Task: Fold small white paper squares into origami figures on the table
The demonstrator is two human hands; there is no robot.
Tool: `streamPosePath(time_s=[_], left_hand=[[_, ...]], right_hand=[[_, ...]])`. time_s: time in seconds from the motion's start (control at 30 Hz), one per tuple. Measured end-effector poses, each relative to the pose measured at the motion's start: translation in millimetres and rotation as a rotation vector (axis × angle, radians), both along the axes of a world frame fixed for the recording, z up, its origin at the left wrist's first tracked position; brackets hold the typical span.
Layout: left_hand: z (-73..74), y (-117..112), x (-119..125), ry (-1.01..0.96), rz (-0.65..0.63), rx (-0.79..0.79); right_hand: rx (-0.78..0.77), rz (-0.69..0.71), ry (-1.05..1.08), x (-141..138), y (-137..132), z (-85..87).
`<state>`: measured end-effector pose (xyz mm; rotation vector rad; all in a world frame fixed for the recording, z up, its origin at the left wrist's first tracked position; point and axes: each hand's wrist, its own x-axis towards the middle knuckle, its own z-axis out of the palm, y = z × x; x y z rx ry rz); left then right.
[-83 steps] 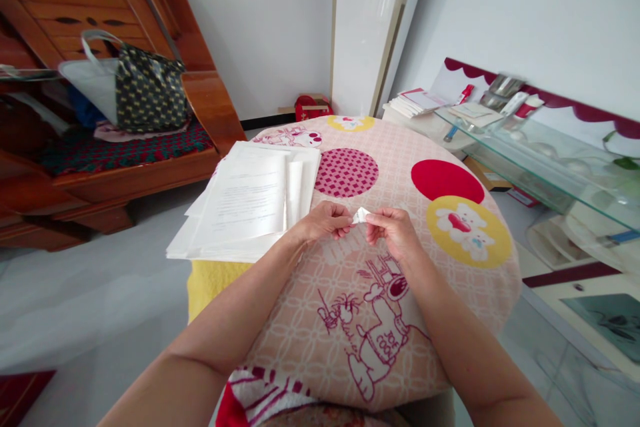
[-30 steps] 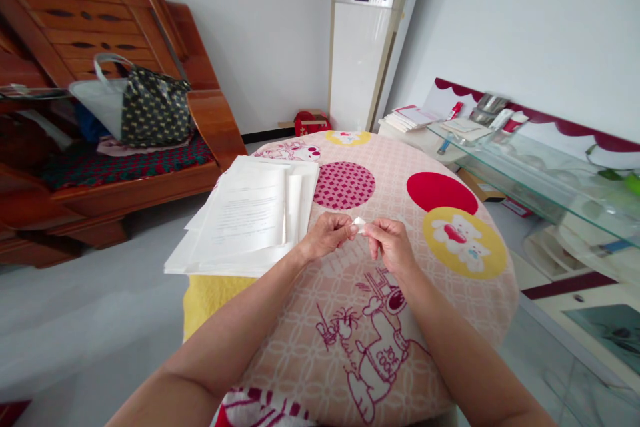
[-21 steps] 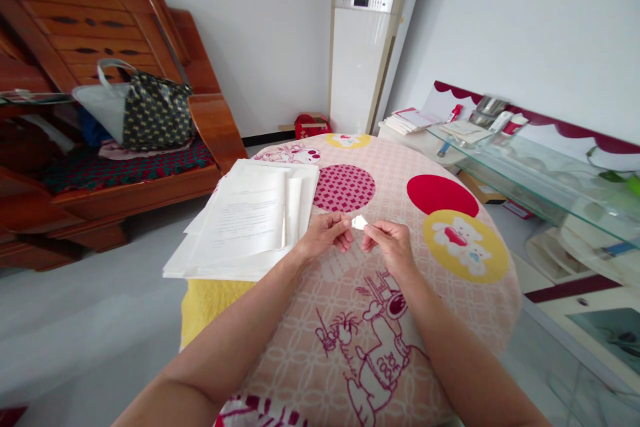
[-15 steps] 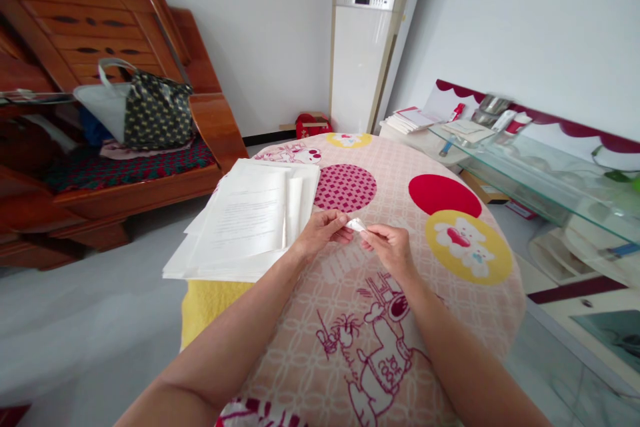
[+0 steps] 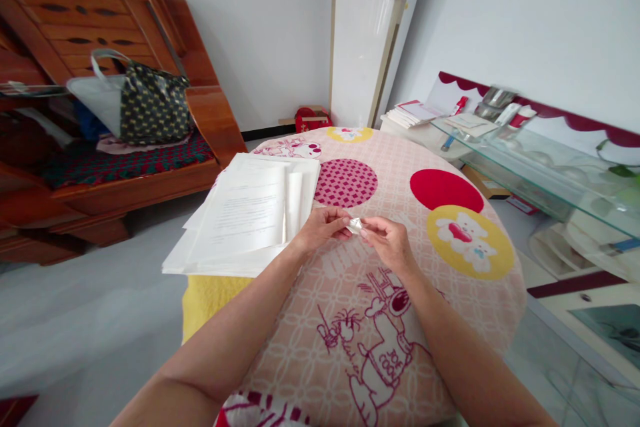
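Head view: the left hand (image 5: 323, 228) and right hand (image 5: 389, 238), forearms converging, pinch closely between thumbs and fingers. The small folded white paper (image 5: 355, 225) lies between their fingertips, above the patterned tablecloth (image 5: 290, 353), right of the stacked sheets (image 5: 245, 207).

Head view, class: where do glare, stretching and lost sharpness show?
Head view: bright glints on the glass shelf; head view: the wooden sofa leans and stretches toward the left edge; head view: print on the paper stack is too soft to read, and the folds of the small white paper are indistinct.
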<state>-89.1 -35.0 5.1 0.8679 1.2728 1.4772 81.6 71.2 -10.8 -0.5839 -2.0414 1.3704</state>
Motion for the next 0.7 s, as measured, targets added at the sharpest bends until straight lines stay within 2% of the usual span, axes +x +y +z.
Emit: streamPosePath(time_s=[0.17,0.4,0.53,0.7], left_hand=[[-5.5,2.3,2.3,0.101,-0.013,-0.017],[-13.6,4.9,7.5,0.357,0.013,-0.044],[-12.4,4.8,11.6,0.457,-0.008,-0.073],[-10.1,3.7,13.3,0.877,0.045,-0.082]], right_hand=[[0.106,-0.034,-0.020,-1.4,2.2,-3.5],[0.396,-0.102,-0.103,-1.3,3.3,5.8],[0.487,-0.069,-0.150,-1.2,2.7,8.7],[0.484,0.026,-0.223,-3.2,3.5,3.7]])
